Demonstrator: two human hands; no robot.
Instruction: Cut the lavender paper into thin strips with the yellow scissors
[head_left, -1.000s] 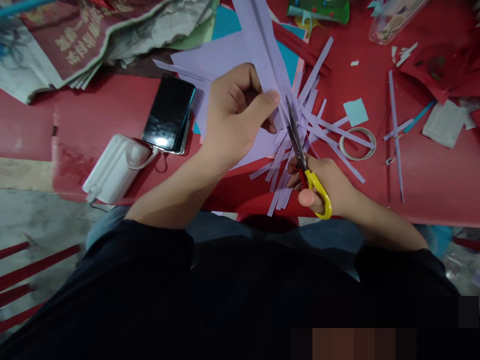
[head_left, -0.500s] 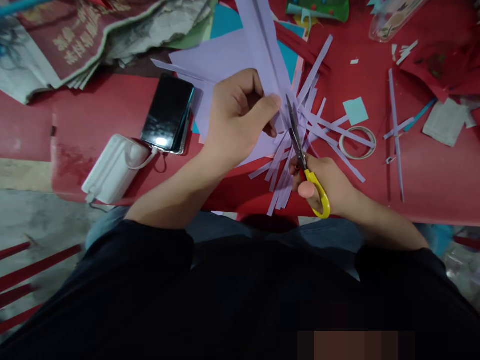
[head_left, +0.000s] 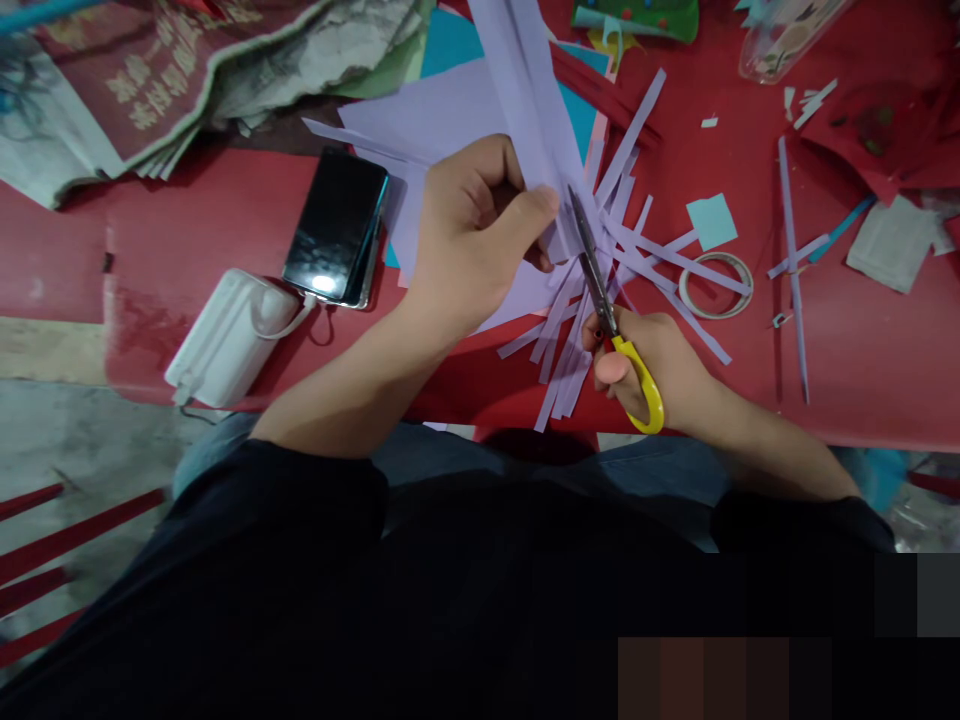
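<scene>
Left hand (head_left: 469,240) pinching lilac paper (head_left: 534,110), right hand (head_left: 667,360) gripping yellow-handled scissors (head_left: 598,288), tilted slightly further left than before

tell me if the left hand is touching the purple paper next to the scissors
Touching: the head view shows the left hand pinching the purple paper near its lower end, thumb on top.

Red tbl (head_left: 195,220) | wht pwr bank (head_left: 225,335) | tape roll (head_left: 712,315) | purp strips (head_left: 575,370)

One head-worn camera looks forward and down, near the red table (head_left: 180,220).
</scene>
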